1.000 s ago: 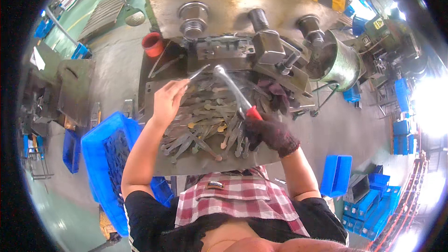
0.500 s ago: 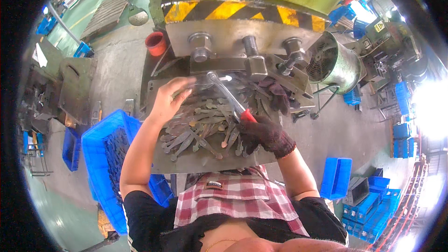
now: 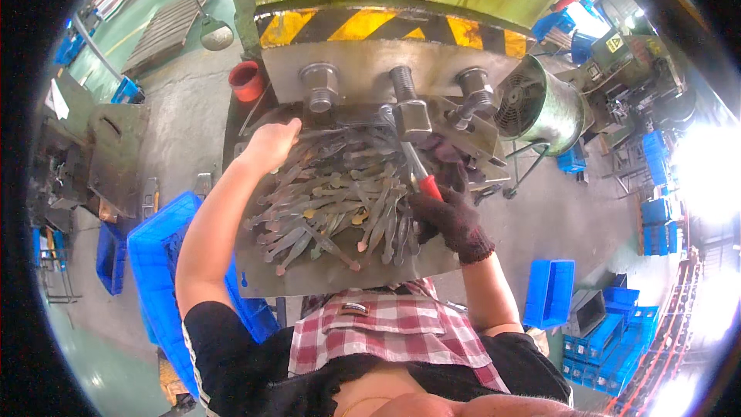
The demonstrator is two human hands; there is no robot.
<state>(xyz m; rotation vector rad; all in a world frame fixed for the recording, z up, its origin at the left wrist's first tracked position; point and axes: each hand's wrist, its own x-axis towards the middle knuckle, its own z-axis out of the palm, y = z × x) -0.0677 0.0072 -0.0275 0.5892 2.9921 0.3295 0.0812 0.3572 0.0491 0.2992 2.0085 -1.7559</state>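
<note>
My left hand (image 3: 272, 145) is bare and reaches to the left end of the press's lower tooling. Its fingers are drawn together; whatever they pinch is hidden or too small to make out. A dark knitted glove covers my right hand (image 3: 451, 220), which is wrapped round red-handled pliers (image 3: 413, 161). The metal jaws of the pliers point up and away, beneath the middle bolt of the press (image 3: 409, 62). Between my hands a heap of flat, dark metal pieces (image 3: 332, 201) with rounded ends covers much of the metal table (image 3: 309, 284).
A large blue bin (image 3: 147, 262) stands at the left of the table. A red cup (image 3: 245, 82) sits at the back left. Dark cloth (image 3: 446, 148) lies right of the tooling. Behind on the right stands a drum fan (image 3: 556, 108). Blue crates (image 3: 549, 293) are on the right floor.
My left hand has moved left, and its fingers have drawn together. My right hand has carried the pliers to the right, off the bright piece near their jaws. The view has shifted slightly.
</note>
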